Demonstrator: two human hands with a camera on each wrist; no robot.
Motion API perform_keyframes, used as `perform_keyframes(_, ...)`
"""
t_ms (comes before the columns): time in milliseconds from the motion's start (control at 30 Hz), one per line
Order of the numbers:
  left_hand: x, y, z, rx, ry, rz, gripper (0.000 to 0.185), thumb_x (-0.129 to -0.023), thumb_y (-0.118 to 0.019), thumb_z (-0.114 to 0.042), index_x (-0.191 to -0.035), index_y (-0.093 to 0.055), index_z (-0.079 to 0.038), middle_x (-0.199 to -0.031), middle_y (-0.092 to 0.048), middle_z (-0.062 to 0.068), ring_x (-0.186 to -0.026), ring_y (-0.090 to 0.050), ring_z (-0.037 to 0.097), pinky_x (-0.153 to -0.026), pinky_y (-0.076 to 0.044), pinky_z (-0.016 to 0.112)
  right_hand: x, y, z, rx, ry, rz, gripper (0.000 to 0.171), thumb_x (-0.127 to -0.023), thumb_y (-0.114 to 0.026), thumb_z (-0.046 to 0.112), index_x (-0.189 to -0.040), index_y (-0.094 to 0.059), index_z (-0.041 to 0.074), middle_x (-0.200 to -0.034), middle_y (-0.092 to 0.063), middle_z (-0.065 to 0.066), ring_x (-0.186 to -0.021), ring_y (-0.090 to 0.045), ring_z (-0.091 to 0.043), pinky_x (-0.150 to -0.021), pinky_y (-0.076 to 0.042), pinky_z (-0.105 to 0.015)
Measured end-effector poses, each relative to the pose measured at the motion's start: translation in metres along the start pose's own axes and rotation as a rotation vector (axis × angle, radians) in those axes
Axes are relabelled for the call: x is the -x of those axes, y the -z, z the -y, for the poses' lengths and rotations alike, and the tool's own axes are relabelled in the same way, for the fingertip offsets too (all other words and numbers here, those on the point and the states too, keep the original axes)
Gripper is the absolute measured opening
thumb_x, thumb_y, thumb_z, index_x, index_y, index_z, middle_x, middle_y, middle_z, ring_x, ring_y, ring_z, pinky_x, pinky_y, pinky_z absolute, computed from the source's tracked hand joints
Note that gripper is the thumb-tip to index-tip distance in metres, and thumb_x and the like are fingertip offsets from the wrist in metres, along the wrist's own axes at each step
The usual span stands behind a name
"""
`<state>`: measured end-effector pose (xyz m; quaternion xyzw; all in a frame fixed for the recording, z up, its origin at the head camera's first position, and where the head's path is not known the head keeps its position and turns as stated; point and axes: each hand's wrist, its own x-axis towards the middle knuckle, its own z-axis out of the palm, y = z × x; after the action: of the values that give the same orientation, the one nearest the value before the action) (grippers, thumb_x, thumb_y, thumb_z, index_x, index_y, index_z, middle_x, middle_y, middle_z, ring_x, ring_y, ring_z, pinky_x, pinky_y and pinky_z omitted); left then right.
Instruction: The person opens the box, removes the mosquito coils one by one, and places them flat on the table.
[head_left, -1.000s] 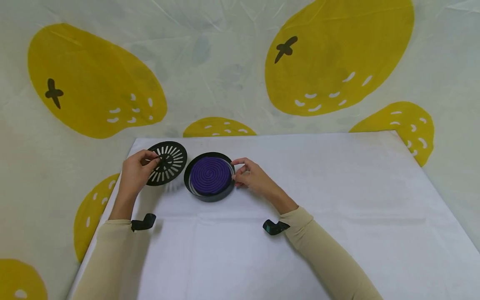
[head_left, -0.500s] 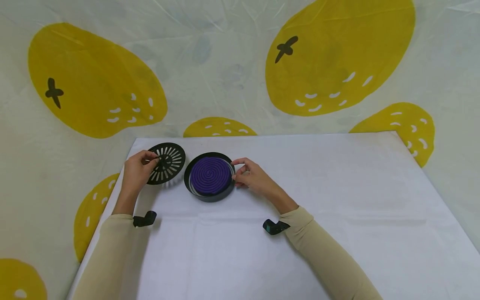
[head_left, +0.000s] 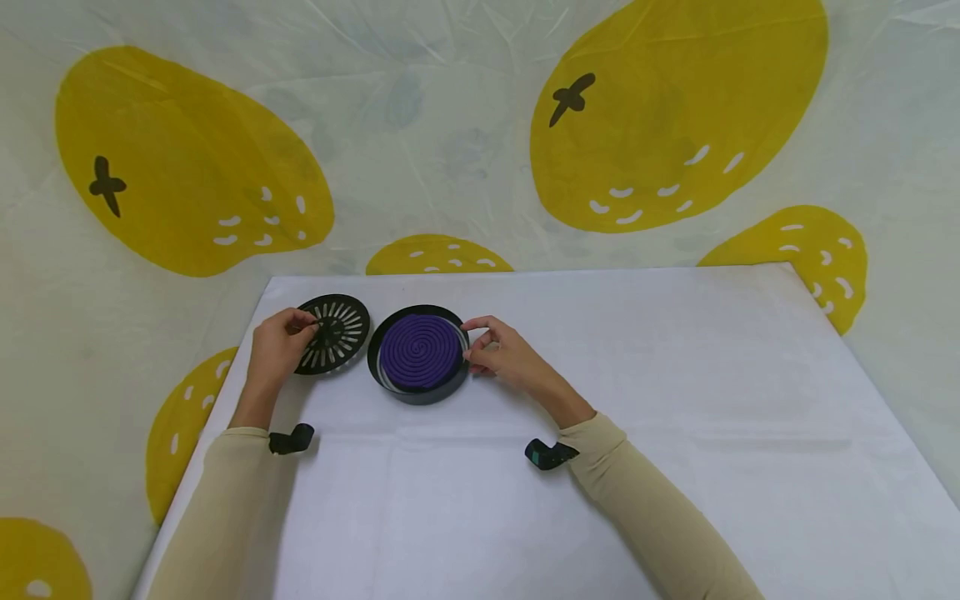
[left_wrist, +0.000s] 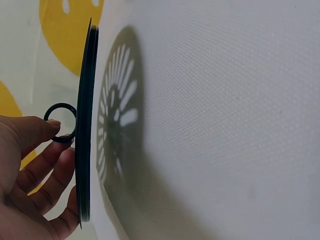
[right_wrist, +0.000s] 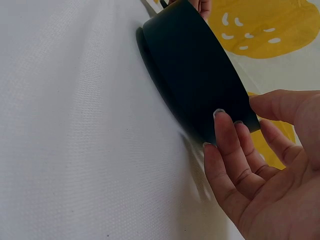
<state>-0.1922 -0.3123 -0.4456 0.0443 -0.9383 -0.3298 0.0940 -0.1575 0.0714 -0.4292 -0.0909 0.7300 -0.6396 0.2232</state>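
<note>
My left hand (head_left: 277,348) pinches the ring handle (left_wrist: 61,105) of a round black slotted lid (head_left: 352,333). In the left wrist view the lid (left_wrist: 85,130) stands edge-on, a little apart from the cloth, with its slotted shadow beside it. Right of the lid, a round dark mosquito coil holder (head_left: 420,398) sits on the table with its top uncovered. A purple spiral mosquito coil (head_left: 420,350) lies inside it. My right hand (head_left: 504,354) holds the holder's right side, thumb and fingers against its wall (right_wrist: 195,65).
A white cloth covers the table (head_left: 637,400). Behind it hangs a pale backdrop (head_left: 435,125) with large yellow fruit prints. The table's left edge runs close by the left forearm (head_left: 225,500).
My left hand has lowered the lid slightly toward the table, and the lid lies flatter. The holder, the coil and my right hand stay in place.
</note>
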Motion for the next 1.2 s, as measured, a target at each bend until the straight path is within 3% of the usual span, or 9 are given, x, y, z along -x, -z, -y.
perform_keyframes(200,-0.001,-0.002,0.004,-0.012,0.017,0.007,0.017,-0.099,-0.064,-0.011,-0.111,-0.067,0.001,-0.109,-0.068,0.021,-0.100,-0.062,0.035,-0.090,-0.049,0.048,0.003,-0.001,0.003,0.005,0.008,0.002,0.049,-0.097,-0.062,0.002,-0.144,-0.046,0.001,-0.101,-0.059,-0.016,-0.102,-0.064,-0.053,-0.091,-0.051,-0.059)
perform_keyframes(433,-0.002,-0.003,0.008,-0.017,0.027,0.024,0.017,-0.099,-0.064,-0.010,-0.111,-0.067,0.001,-0.110,-0.068,0.021,-0.102,-0.062,0.036,-0.090,-0.049,0.049,-0.017,0.001,-0.030,0.032,0.031,-0.021,0.047,-0.096,-0.067,0.011,-0.141,-0.051,0.014,-0.102,-0.060,-0.011,-0.093,-0.070,-0.037,-0.082,-0.056,-0.044)
perform_keyframes(567,-0.002,-0.004,0.010,-0.021,0.043,0.046,0.017,-0.099,-0.064,-0.009,-0.112,-0.066,0.002,-0.111,-0.067,0.023,-0.105,-0.061,0.038,-0.094,-0.049,0.051,-0.016,0.001,-0.029,0.030,0.037,-0.022,0.045,-0.096,-0.067,0.011,-0.138,-0.052,0.015,-0.101,-0.061,-0.011,-0.090,-0.070,-0.033,-0.080,-0.057,-0.041)
perform_keyframes(900,0.001,-0.001,0.006,-0.001,0.042,0.072,0.026,-0.099,-0.064,-0.013,-0.121,-0.062,0.001,-0.117,-0.063,0.022,-0.108,-0.060,0.039,-0.096,-0.048,0.052,-0.016,0.002,-0.029,0.034,0.043,-0.021,0.046,-0.096,-0.067,0.012,-0.139,-0.052,0.015,-0.102,-0.061,-0.012,-0.090,-0.070,-0.033,-0.081,-0.057,-0.043)
perform_keyframes(1200,0.011,0.004,-0.016,0.027,-0.036,0.028,0.027,-0.101,-0.063,-0.019,-0.121,-0.064,-0.001,-0.113,-0.063,0.019,-0.100,-0.061,0.032,-0.086,-0.047,0.041,-0.017,0.003,-0.029,0.019,0.032,-0.006,0.050,-0.097,-0.066,0.011,-0.143,-0.049,0.013,-0.103,-0.060,-0.012,-0.096,-0.068,-0.043,-0.088,-0.054,-0.053)
